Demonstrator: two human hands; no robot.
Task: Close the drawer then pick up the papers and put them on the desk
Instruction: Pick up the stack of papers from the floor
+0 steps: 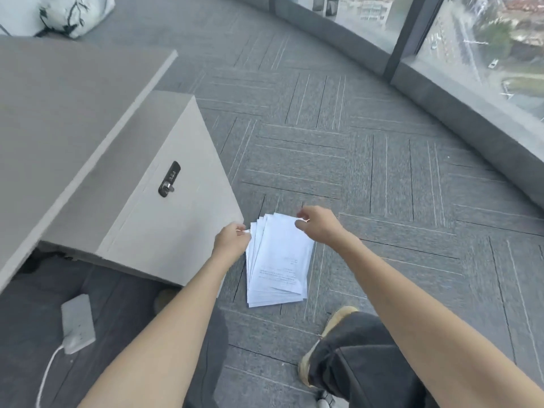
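Two bare hands reach down to the papers [276, 260], a slightly fanned stack of white sheets with faint printed lines, lying on the grey carpet floor [382, 172] just right of the drawer cabinet [164, 201]. We see the left hand [231, 240] at the stack's upper left corner, fingers curled and pinched on the sheet edges there. The right hand [319, 225] sits at the upper right corner, thumb and forefinger closed on the top edge of the sheets. Whether the stack is lifted at that end or flat on the carpet, we cannot tell; its near end looks to rest on the floor. We note the cabinet front is flush, drawer shut, with a dark lock plate [169, 178] near its top. The desk [59, 128], a grey slab, overhangs the cabinet on the left. Under the desk edge we see a white power strip [78, 323] with a white cord on the floor. Dark trouser legs and a tan shoe [326, 343] show at the bottom, right of the papers. A white bag with black markings [73, 13] sits at top left, and a curved glass window wall [471, 48] runs along the top right with an outdoor view beyond.
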